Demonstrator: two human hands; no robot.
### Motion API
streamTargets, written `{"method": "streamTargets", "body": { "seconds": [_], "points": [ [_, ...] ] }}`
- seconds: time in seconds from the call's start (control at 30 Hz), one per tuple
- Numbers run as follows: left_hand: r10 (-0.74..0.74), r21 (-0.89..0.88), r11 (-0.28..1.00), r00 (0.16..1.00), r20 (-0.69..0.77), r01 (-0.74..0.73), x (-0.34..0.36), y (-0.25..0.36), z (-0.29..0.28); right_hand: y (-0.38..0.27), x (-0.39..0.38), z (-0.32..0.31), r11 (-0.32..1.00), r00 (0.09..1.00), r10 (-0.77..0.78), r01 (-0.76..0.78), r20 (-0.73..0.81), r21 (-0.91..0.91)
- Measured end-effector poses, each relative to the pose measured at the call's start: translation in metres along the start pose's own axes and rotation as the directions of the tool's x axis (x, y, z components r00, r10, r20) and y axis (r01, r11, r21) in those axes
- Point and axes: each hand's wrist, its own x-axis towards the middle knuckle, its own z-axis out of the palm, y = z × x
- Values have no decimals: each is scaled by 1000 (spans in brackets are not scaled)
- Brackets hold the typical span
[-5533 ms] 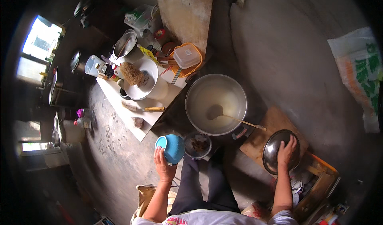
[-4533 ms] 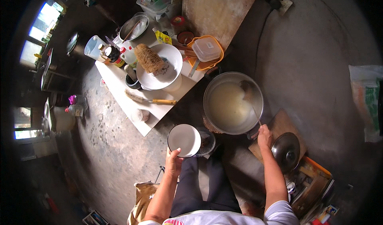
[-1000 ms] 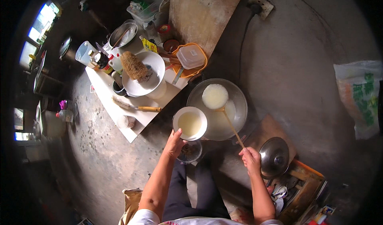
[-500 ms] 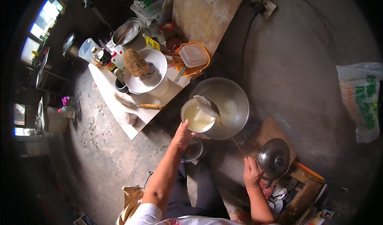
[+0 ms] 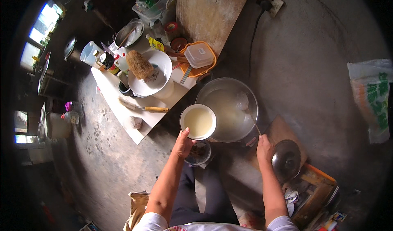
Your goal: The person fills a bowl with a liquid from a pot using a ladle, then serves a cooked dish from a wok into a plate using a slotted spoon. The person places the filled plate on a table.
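Note:
My left hand (image 5: 183,143) is closed on a bowl (image 5: 197,121) with a white inside and pale cloudy liquid in it, held over the lower left rim of a large metal pot (image 5: 223,132). My right hand (image 5: 265,149) grips the long handle of a ladle (image 5: 254,121), whose head sits in the pale liquid on the right side of the pot. Just right of that hand a dark shiny lid (image 5: 286,161) rests on a wooden board (image 5: 277,128). Below the bowl, a small dark container (image 5: 198,157) is on the floor.
At upper left a white table (image 5: 145,128) carries a white basin (image 5: 163,75), bottles, a brush and an orange basket (image 5: 206,65). A wooden crate (image 5: 313,182) stands at lower right. A socket with a black cable (image 5: 256,26) and a plastic bag (image 5: 372,100) are at the right.
Earlier my right hand was on the lid; it took up the ladle and tipped it into the bowl, which filled. Since then the ladle has moved back into the pot, rightward.

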Motion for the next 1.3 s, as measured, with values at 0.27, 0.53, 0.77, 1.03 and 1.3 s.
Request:
{"method": "streamTargets", "body": {
  "seconds": [0.27,0.53,0.77,1.03,1.3],
  "points": [
    [-10,-35,999,1000,18,11,-23,0,-11,-15,-21,55,937,993,-96,66,71,342],
    [-18,50,999,1000,-8,19,-40,-1,-25,-26,-40,55,421,672,50,-685,739,594],
    [-35,72,997,999,-17,36,-36,-3,-39,-29,-53,5,394,786,22,-574,617,718],
    [6,5,1000,999,54,-6,-14,-4,-10,-25,-62,-62,467,894,-2,-395,448,791],
    [-6,-41,999,996,89,10,8,-13,10,-19,-88,-72,850,977,-196,214,-88,481]
  ]
}}
